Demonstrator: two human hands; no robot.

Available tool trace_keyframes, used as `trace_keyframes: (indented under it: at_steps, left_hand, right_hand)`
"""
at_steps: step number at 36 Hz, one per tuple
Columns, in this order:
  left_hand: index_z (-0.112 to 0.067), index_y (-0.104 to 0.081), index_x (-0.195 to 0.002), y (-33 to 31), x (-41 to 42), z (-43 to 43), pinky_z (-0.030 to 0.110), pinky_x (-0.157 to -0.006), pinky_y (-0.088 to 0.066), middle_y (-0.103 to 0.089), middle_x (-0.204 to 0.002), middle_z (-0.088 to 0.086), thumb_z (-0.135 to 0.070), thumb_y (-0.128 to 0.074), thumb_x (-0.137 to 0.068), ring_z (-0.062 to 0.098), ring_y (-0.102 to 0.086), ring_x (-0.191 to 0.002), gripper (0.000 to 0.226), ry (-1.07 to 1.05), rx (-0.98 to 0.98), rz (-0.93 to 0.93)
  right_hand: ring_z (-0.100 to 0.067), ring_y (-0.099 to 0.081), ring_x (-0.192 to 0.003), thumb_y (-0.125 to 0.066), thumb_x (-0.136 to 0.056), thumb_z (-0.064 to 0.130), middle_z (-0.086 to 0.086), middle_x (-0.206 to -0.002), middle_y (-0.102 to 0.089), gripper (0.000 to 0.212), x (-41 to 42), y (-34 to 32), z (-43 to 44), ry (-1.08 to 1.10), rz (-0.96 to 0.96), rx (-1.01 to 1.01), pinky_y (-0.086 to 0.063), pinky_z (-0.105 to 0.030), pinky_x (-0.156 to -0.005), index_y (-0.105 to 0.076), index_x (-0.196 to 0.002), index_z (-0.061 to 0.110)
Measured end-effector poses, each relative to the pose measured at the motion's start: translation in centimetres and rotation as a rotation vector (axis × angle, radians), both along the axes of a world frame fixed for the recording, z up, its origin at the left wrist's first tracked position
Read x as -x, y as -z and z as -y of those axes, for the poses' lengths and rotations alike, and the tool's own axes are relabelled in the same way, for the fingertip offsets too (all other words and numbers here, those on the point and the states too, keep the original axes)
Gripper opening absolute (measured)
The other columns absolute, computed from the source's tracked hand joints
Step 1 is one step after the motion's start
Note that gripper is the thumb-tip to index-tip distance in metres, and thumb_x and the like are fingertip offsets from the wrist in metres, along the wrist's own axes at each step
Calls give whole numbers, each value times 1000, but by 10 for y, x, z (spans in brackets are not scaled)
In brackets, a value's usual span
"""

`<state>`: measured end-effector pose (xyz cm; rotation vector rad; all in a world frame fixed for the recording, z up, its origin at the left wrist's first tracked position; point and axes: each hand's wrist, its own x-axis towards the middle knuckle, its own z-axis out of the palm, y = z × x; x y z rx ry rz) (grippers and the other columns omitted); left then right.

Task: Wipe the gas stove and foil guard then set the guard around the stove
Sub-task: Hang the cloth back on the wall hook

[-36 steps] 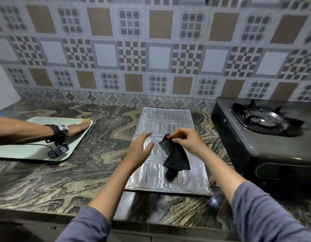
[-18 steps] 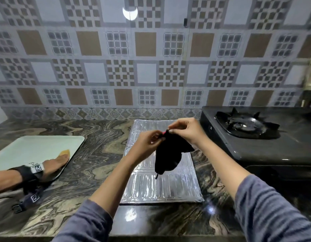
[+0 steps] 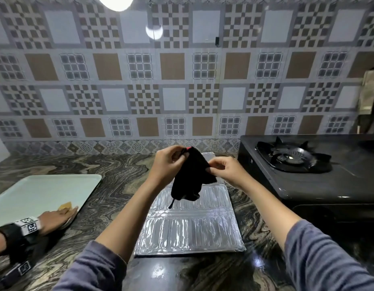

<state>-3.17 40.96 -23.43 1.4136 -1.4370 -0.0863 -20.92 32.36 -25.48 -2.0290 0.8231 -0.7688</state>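
Cloth (image 3: pixel 192 175) hangs pinched at its top edges between left hand (image 3: pixel 167 162) and right hand (image 3: pixel 226 170), both clenched on it, apparently spreading it for wiping. Below lies the foil guard (image 3: pixel 190 229), folded flat on the table (image 3: pixel 119 185), well placed for wiping. Stove (image 3: pixel 307 173) sits just right, guard not yet around it.

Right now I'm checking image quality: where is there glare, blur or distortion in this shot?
Head view: lamp glare blown out at the top edge, repeated on the wall tiles and glossy countertop; the foil guard shimmers; wide-angle bending bows the tile rows; another person's hand at far left is slightly smeared.
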Motion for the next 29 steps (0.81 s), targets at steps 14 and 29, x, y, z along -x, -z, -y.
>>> trace_keyframes:
  at_steps: [14, 29]
  left_hand:
    - [-7, -59, -118, 15, 0, 3, 27, -94, -49, -66, -111, 8, -6, -62, -83, 17, -63, -104, 35, 87, -129, 13]
    - [-13, -69, -108, -17, 66, 89, 10, -81, -49, -73, -103, 3, -10, -65, -82, 2, -64, -88, 27, 73, 81, 57]
  right_hand:
    - [-17, -57, -94, -57, -89, 10, -6, -101, -65, 14, -5, -43, 13, 150, -83, 383, -38, -21, -81, -68, -96, 8]
    - [-12, -63, -90, -66, -83, 11, -3, -94, -72, 12, 51, -89, 76, 184, -119, 451, -44, -21, -86, -73, -92, 13]
